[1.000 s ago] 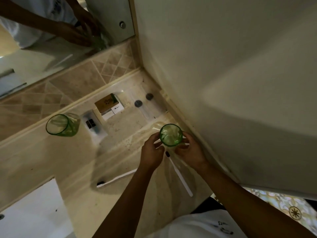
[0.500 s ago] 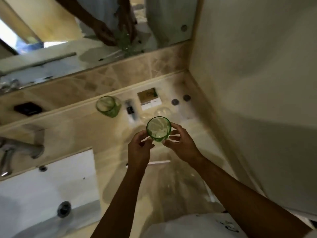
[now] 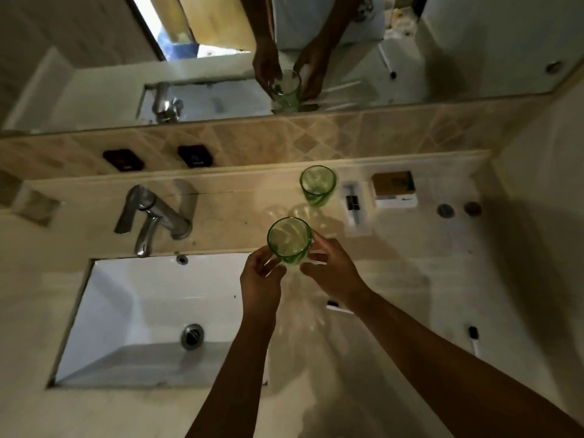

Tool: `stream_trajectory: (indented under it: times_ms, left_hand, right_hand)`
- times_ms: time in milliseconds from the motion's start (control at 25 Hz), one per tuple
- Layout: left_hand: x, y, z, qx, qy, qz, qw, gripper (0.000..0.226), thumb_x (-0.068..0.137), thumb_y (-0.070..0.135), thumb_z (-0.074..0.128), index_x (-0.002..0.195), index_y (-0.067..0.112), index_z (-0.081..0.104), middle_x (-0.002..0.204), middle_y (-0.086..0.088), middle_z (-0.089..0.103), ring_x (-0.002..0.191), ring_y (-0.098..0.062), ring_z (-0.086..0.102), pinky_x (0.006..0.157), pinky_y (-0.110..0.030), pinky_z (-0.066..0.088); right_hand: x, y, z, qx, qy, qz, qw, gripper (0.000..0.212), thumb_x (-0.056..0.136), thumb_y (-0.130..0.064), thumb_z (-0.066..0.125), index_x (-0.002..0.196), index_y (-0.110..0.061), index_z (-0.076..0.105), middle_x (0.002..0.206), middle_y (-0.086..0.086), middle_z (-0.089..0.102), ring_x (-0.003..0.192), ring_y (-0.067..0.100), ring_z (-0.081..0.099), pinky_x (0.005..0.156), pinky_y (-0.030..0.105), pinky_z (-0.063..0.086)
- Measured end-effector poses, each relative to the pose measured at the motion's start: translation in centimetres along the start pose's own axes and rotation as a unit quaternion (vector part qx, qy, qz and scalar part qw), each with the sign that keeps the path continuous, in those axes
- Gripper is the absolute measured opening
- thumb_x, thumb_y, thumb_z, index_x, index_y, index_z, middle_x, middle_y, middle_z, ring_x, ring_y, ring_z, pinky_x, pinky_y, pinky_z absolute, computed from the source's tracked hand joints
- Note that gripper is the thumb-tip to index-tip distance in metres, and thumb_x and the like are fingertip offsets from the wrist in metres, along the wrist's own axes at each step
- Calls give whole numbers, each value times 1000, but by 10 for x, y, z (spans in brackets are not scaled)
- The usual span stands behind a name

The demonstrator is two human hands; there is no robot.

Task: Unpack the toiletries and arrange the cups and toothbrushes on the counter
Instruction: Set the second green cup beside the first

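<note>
I hold a green glass cup (image 3: 289, 240) upright above the beige counter (image 3: 410, 273), just right of the sink. My right hand (image 3: 331, 273) grips its lower right side and my left hand (image 3: 260, 279) pinches its lower left side. A second green cup (image 3: 317, 184) stands at the back of the counter by the tiled ledge. One white toothbrush with a dark head (image 3: 474, 339) lies at the right, and the end of another (image 3: 336, 306) shows under my right forearm.
The white sink (image 3: 132, 311) with its chrome tap (image 3: 151, 216) lies to the left. At the back right are a wrapped white packet (image 3: 354, 205), a small brown-and-white box (image 3: 393, 189) and two dark round caps (image 3: 458, 210). A mirror (image 3: 94, 74) runs behind; a wall closes the right side.
Both hands have carried the green cup to the left along the counter, away from the corner wall and toward the sink. The view has swung left, bringing the tap and basin in.
</note>
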State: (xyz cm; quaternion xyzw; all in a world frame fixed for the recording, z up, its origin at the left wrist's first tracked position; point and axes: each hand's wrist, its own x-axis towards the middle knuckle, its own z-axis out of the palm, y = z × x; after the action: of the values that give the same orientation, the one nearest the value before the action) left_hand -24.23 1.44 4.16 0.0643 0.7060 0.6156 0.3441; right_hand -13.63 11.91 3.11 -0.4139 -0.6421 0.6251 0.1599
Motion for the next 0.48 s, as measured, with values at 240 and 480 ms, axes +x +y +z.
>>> stream_trajectory:
  times_ms: [240,480]
  left_hand:
    - [69,7,-10,27,12,14,999,52,86,-13,59,129,16,56,126,0,65,115,-11,63,92,-30,55]
    - [136,10,-6,-4,24,14,1000,52,86,-15,53,124,20,57,119,6,66,114,-11,64,94,-31,54]
  right_hand:
    - [67,-7,45,-13,44,44,998,58,77,-1,74,129,-17,53,127,4,53,110,18,63,84,23,53]
    - [124,-11,70,4,71,69,995,59,76,1,68,130,-18,53,129,7,57,115,17,61,85,27,54]
